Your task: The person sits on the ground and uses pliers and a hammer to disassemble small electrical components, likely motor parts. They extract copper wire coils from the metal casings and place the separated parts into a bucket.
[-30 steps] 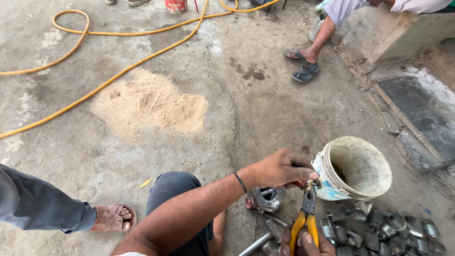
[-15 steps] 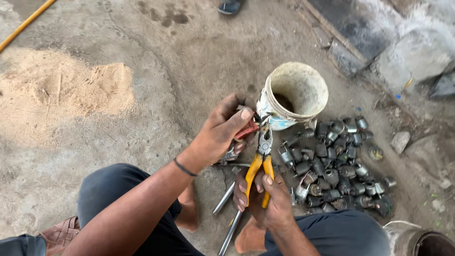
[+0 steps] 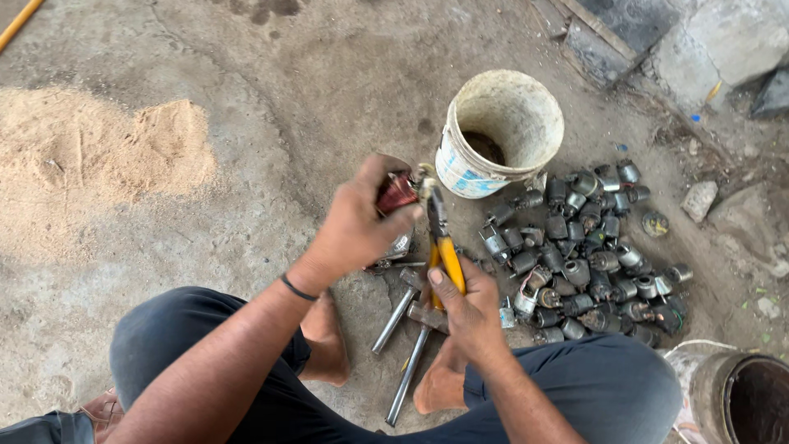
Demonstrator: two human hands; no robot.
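Left hand [image 3: 357, 222] gripping red part [image 3: 396, 194], right hand [image 3: 464, 306] on yellow pliers [image 3: 441, 247] (white bucket [image 3: 493, 140] beside)

Two hands: the left hand [image 3: 355, 226] and the right hand [image 3: 466, 306]. One pair of pliers [image 3: 439, 238] with yellow handles. One reddish part [image 3: 396, 194]. One white bucket [image 3: 498, 133], far right. One dark drum [image 3: 744, 396], near right. One sand pile [image 3: 99, 156], far left. Two metal rods [image 3: 408, 353] near the feet. Small metal motors [image 3: 583, 255], too many to count exactly, several dozen.
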